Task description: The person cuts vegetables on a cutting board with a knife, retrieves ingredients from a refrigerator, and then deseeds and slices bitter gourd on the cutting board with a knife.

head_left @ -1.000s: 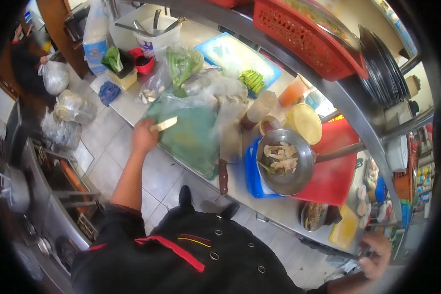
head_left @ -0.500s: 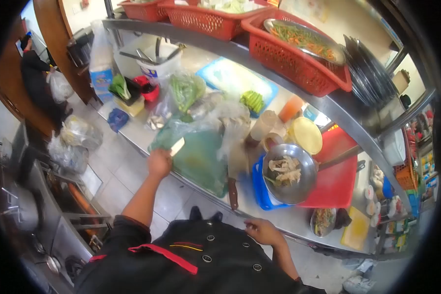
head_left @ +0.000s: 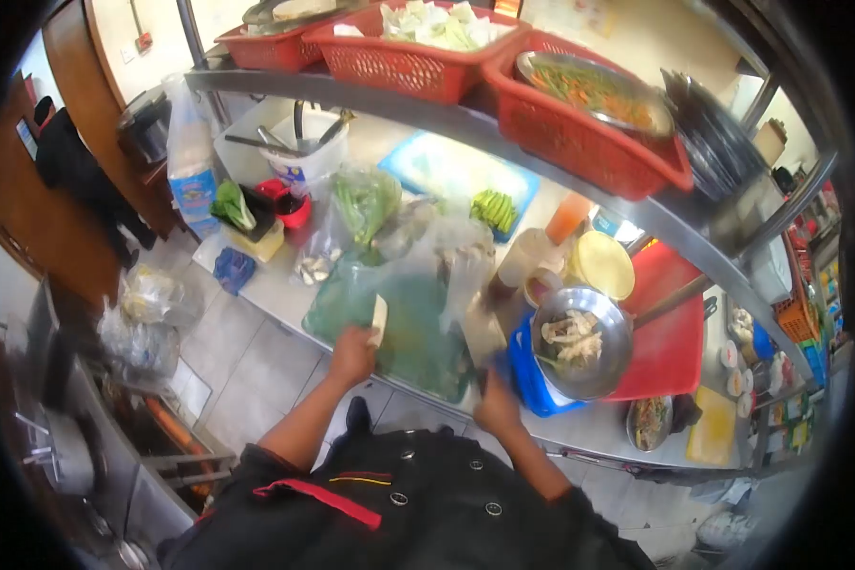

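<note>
My left hand (head_left: 353,355) is closed on a pale, flat piece of food (head_left: 379,321), held upright over the near part of the green cutting board (head_left: 408,332). My right hand (head_left: 495,404) is at the cleaver's handle, its fingers wrapped round it though blurred. The cleaver's broad blade (head_left: 483,332) lies along the board's right edge. Clear plastic bags (head_left: 427,249) cover the board's far side. Right of the cleaver, a metal bowl (head_left: 613,356) holds pale pieces of food (head_left: 572,338) and rests partly on a blue tray (head_left: 527,380).
A metal shelf (head_left: 427,109) with red baskets (head_left: 408,66) spans above the counter. Green strips (head_left: 493,209) lie on a blue-edged board (head_left: 446,163). A red tray (head_left: 670,332) is at right. Another person (head_left: 85,171) stands near the door at far left.
My right hand has come in from the far right to the cleaver's handle. My left hand has shifted right over the board with the pale piece. The other person has turned toward the door.
</note>
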